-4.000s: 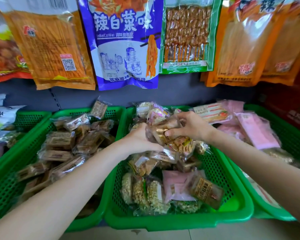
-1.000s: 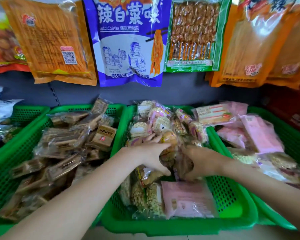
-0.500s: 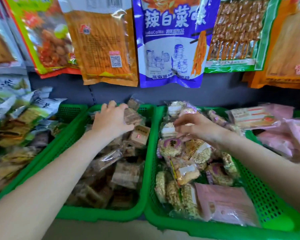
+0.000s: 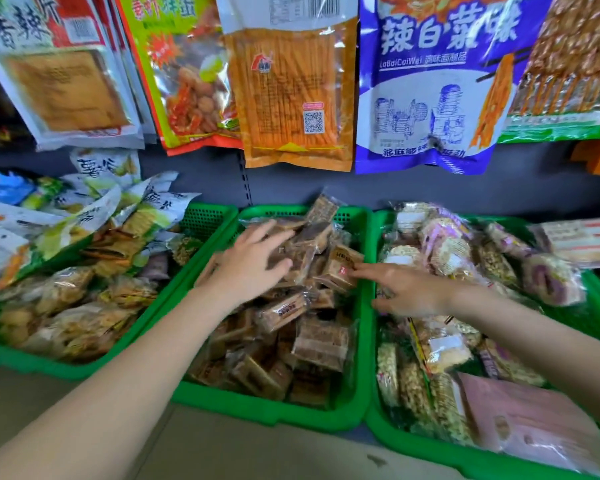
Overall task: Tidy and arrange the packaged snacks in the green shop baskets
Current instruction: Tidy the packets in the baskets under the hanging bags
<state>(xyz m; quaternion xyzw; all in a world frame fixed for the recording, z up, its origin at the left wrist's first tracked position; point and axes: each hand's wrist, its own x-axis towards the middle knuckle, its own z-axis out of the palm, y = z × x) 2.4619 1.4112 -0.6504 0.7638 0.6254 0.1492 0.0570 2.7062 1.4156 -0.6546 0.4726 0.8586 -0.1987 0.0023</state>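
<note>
Three green baskets sit side by side on the shelf. The middle basket [image 4: 364,341] holds several brown wrapped snack bars [image 4: 321,342]. My left hand [image 4: 248,266] lies spread over the bars at the back of that basket, fingers straight. My right hand [image 4: 406,289] reaches across the rim between the middle and right baskets, its fingertips touching a brown bar with a red mark [image 4: 342,266]. The right basket [image 4: 373,419] is filled with puffed-grain snack packs [image 4: 440,351] and a pink pack [image 4: 520,420].
The left basket [image 4: 32,363] holds mixed cracker bags, with white and green bags [image 4: 94,216] heaped behind it. Large snack bags hang above on the grey back wall [image 4: 413,188], among them an orange bag [image 4: 291,98] and a blue one [image 4: 433,88]. A beige shelf front [image 4: 222,448] runs below.
The view has swung left. My right hand has left the grain packs in the right basket and moved to the brown bars; my left hand has spread out over the middle basket's bars.
</note>
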